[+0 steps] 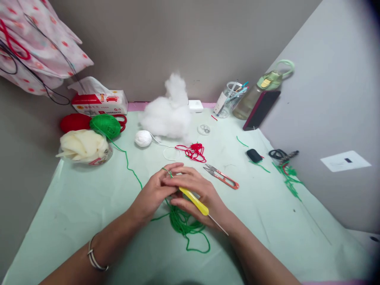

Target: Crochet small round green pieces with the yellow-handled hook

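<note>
While the left hand (151, 194) holds green yarn (178, 222), the right hand (210, 193) grips a yellow hook (194, 202). Red yarn (196, 149) lies beside the snips (219, 173), stuffing (169, 114) beyond them.

Left hand (152, 193): bare table (86, 202) to its left, 1 green strand (127, 163) crossing from far left. Right hand (204, 192): wide lane to the right and near side. Ahead is crowded: snips (225, 180) just beyond right hand, then red yarn (196, 152), stuffing (166, 116) behind. Bowl (99, 160) blocks far left; cup (220, 103), bottle (246, 103), phone (263, 109) block far right. Coil (182, 223) sits partly under right hand.
</note>
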`<action>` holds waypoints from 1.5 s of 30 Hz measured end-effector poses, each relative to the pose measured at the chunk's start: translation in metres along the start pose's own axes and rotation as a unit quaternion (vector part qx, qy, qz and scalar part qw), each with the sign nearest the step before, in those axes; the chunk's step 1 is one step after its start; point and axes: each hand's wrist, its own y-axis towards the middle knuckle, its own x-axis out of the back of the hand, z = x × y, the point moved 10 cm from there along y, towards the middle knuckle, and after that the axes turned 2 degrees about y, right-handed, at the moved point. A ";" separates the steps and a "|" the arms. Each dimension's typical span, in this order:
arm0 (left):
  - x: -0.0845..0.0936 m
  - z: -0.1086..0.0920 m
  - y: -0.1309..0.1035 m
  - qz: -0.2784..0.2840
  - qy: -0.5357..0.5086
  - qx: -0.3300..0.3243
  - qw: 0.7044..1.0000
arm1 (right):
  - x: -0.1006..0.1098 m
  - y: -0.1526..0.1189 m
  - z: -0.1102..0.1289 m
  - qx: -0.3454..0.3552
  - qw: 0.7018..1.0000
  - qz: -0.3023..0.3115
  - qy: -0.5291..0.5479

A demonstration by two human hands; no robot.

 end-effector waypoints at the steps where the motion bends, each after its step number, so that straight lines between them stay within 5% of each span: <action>1: -0.003 0.001 0.000 0.012 -0.009 0.006 1.000 | -0.001 -0.001 0.001 0.011 1.000 0.004 -0.001; 5: -0.012 -0.008 -0.002 0.072 0.019 -0.002 0.997 | 0.010 -0.004 -0.004 -0.035 0.998 -0.028 0.039; 8: -0.014 -0.026 -0.013 0.188 0.152 -0.001 0.970 | 0.022 -0.009 -0.012 -0.124 0.985 -0.046 0.115; 11: 0.021 -0.043 -0.024 0.209 0.257 0.026 0.943 | 0.027 -0.014 -0.021 -0.190 0.954 -0.047 0.229; 12: 0.037 -0.055 -0.026 0.181 0.270 0.007 0.946 | 0.025 -0.016 -0.023 -0.203 0.939 -0.041 0.276; 15: 0.096 -0.093 -0.028 -0.022 0.216 -0.068 0.974 | 0.014 -0.019 -0.026 -0.231 0.892 -0.016 0.389; 18: 0.106 -0.098 -0.028 -0.053 0.236 -0.064 0.968 | 0.007 -0.021 -0.025 -0.248 0.868 -0.009 0.430; 25: 0.122 -0.134 -0.031 -0.173 0.333 -0.082 0.923 | 0.014 -0.018 -0.014 -0.215 0.869 -0.021 0.445; 27: 0.117 -0.146 -0.035 -0.223 0.426 -0.086 0.873 | 0.012 -0.018 -0.011 -0.204 0.866 -0.007 0.456; 29: 0.088 -0.153 -0.036 -0.230 0.490 -0.156 0.826 | 0.011 -0.018 -0.008 -0.195 0.867 0.005 0.458; 30: 0.071 -0.149 -0.034 -0.215 0.473 -0.183 0.835 | 0.010 -0.019 -0.007 -0.190 0.869 0.009 0.456; 32: 0.032 -0.125 -0.022 -0.130 0.353 -0.214 0.902 | 0.009 -0.019 -0.004 -0.179 0.873 0.017 0.454; 34: -0.001 -0.088 -0.008 -0.022 0.203 -0.157 0.966 | 0.010 -0.019 0.000 -0.169 0.872 0.024 0.458; 37: -0.036 -0.059 -0.007 0.114 -0.006 -0.052 0.992 | 0.016 -0.018 0.002 -0.158 0.871 0.016 0.464; 39: -0.038 -0.072 -0.016 0.127 -0.152 -0.041 0.979 | 0.021 -0.018 0.000 -0.161 0.875 0.000 0.456; 41: -0.021 -0.098 -0.027 0.056 -0.211 -0.103 0.970 | 0.025 -0.019 -0.003 -0.171 0.886 -0.015 0.431; 43: -0.006 -0.125 -0.043 -0.014 -0.160 -0.216 0.963 | 0.027 -0.019 -0.004 -0.176 0.904 -0.027 0.388; 45: -0.010 -0.148 -0.068 -0.033 0.014 -0.376 0.926 | 0.031 -0.019 -0.004 -0.171 0.920 -0.055 0.348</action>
